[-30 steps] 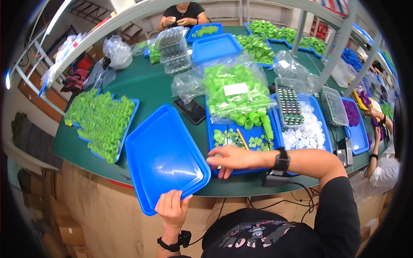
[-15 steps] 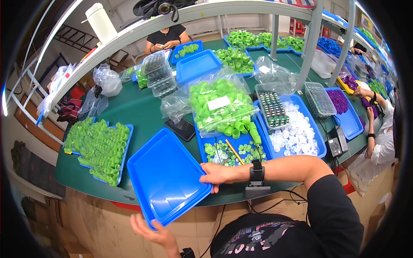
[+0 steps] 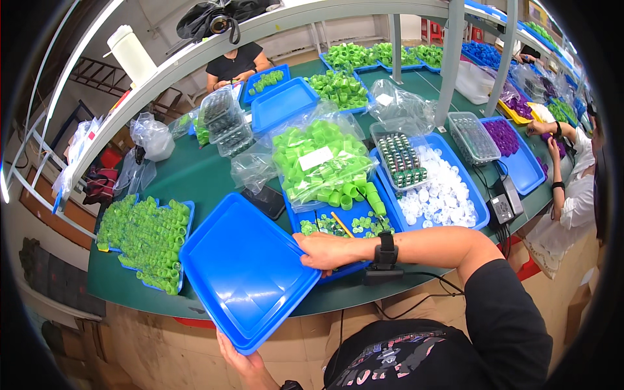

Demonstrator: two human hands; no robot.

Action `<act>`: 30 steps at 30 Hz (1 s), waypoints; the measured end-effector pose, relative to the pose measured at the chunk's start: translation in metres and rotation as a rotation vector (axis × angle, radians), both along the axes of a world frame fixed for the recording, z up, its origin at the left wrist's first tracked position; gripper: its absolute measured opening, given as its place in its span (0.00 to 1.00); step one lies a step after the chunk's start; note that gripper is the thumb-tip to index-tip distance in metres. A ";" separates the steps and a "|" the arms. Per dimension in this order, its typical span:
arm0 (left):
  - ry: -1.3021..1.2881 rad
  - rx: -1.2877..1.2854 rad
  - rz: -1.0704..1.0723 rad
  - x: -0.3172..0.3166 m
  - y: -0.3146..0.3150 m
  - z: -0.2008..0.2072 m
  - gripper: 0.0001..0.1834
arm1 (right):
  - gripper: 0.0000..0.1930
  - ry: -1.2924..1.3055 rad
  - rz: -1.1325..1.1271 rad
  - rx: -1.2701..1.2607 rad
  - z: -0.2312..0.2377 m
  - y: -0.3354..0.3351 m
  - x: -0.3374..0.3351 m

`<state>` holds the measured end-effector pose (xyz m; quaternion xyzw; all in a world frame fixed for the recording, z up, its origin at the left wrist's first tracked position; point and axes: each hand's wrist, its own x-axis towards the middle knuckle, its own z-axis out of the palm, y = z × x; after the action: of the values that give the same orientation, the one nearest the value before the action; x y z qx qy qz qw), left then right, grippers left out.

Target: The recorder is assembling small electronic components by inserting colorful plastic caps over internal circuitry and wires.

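A blue plastic tray (image 3: 244, 270) with nothing in it is held at an angle over the table's near edge. My right hand (image 3: 325, 251) grips its right rim, fingers closed and curled out of sight. At the tray's nearest corner my left hand (image 3: 246, 361) holds the rim from below, its fingers partly hidden by the tray. Just past my right hand, another blue tray (image 3: 383, 209) carries small green and clear round pieces, an orange stick (image 3: 341, 224) and a plastic bag of green cups (image 3: 318, 159).
Green cups crowd a tray (image 3: 146, 237) at the left. A dark phone (image 3: 265, 201) lies behind the held tray. White pieces (image 3: 442, 195) and a box of circuit boards (image 3: 402, 159) share a tray. A shelf post (image 3: 450, 65) rises beyond. Co-workers sit opposite and right.
My left hand has closed on the tray's near corner, where its fingers were apart before. The tray has shifted slightly left and nearer, with my right hand still on its rim. The view has shifted slightly.
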<state>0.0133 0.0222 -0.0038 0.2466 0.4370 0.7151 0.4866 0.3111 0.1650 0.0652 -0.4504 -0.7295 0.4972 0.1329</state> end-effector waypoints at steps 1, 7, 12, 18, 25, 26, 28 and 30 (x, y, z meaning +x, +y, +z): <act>0.076 0.032 0.035 0.003 0.000 0.002 0.25 | 0.15 -0.022 0.005 0.129 0.000 0.001 0.004; 0.231 0.027 0.125 0.007 -0.004 0.026 0.28 | 0.16 0.203 -0.175 0.263 0.004 0.021 0.026; 0.146 0.009 0.086 -0.018 -0.003 0.012 0.29 | 0.17 0.642 -0.394 -0.203 0.031 0.028 0.055; 0.125 -0.038 0.106 -0.024 0.005 0.003 0.23 | 0.25 0.792 -0.882 0.016 0.042 0.035 0.112; 0.066 -0.080 0.014 -0.033 0.016 0.004 0.22 | 0.13 0.862 -1.013 0.134 0.015 0.085 0.196; 0.066 -0.081 0.020 -0.039 0.017 0.002 0.22 | 0.13 0.891 -1.047 0.135 0.012 0.093 0.201; 0.039 -0.113 -0.065 -0.054 0.023 -0.003 0.23 | 0.14 0.925 -1.079 0.137 0.011 0.106 0.200; 0.043 -0.131 -0.108 -0.073 0.033 -0.011 0.23 | 0.14 0.938 -1.086 0.161 0.011 0.117 0.197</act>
<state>-0.0602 0.0553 -0.0152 0.2529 0.4794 0.6520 0.5302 0.5078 0.2821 0.0757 -0.4773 -0.3033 0.4469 0.6931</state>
